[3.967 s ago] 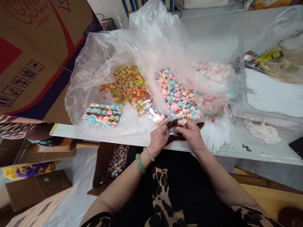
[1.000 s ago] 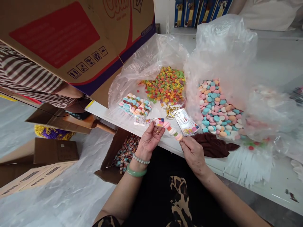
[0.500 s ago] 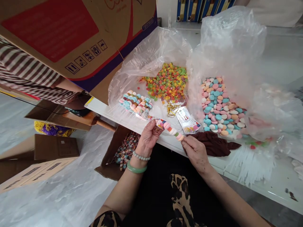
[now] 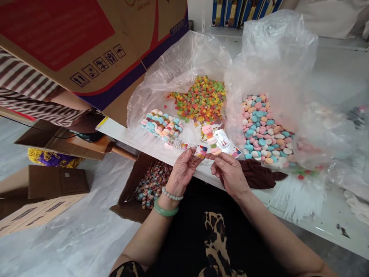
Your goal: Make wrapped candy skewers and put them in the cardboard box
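Note:
My left hand (image 4: 183, 167) pinches a small clear plastic wrapper (image 4: 201, 151) with colourful print between thumb and fingers. My right hand (image 4: 230, 173) grips the lower end of a marshmallow skewer (image 4: 212, 141), strung with pink, white, orange and green sweets and pointing up. The skewer stands just right of the wrapper's printed end; its stick is hidden by my fingers. Behind it lies a stack of printed wrappers (image 4: 226, 144) beside gold twist ties (image 4: 203, 133). Filled skewers (image 4: 161, 124) lie in a pile to the left.
Ring-shaped gummies (image 4: 204, 100) and pastel marshmallows (image 4: 261, 130) lie on plastic bags. A brown cloth (image 4: 259, 175) and white sticks (image 4: 300, 196) are at right. Below, an open carton (image 4: 127, 192) holds wrapped skewers. A large box (image 4: 127, 82) and a person's striped sleeve (image 4: 31, 82) are at left.
The skewer has swung from lying slanted between my hands, against the wrapper, to pointing upward in my right hand. My right hand has moved left, nearer my left hand.

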Demonstrator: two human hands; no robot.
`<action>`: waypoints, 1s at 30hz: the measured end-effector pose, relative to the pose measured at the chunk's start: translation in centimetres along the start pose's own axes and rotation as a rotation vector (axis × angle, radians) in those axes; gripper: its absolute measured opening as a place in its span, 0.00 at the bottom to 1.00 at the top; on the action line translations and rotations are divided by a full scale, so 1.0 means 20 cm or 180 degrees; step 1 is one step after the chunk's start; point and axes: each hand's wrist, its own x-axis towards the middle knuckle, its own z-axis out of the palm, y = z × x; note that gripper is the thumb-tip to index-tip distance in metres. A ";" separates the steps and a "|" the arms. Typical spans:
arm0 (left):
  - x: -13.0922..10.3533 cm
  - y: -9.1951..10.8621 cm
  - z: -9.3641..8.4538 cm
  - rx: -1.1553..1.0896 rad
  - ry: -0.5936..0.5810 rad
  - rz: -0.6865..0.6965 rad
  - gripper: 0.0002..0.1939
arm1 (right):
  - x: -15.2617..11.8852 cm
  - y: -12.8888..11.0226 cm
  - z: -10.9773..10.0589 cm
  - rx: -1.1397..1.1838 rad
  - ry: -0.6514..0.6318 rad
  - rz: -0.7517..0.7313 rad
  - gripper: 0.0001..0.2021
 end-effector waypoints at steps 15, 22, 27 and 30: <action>-0.03 -0.12 0.03 0.0668 0.0127 -0.0032 0.13 | 0.04 0.06 -0.02 0.0853 0.0039 0.0612 0.16; 0.00 -0.09 0.01 0.0262 0.0689 -0.0341 0.06 | 0.03 0.01 -0.10 0.0417 0.0006 0.0246 0.13; 0.02 -0.03 0.04 -0.0205 0.1150 -0.0649 0.09 | -0.05 0.06 -0.16 -0.0201 0.0128 0.0142 0.12; 0.02 0.01 0.05 -0.0407 0.1232 -0.0610 0.11 | -0.10 0.08 -0.19 -0.0951 0.0159 -0.0045 0.12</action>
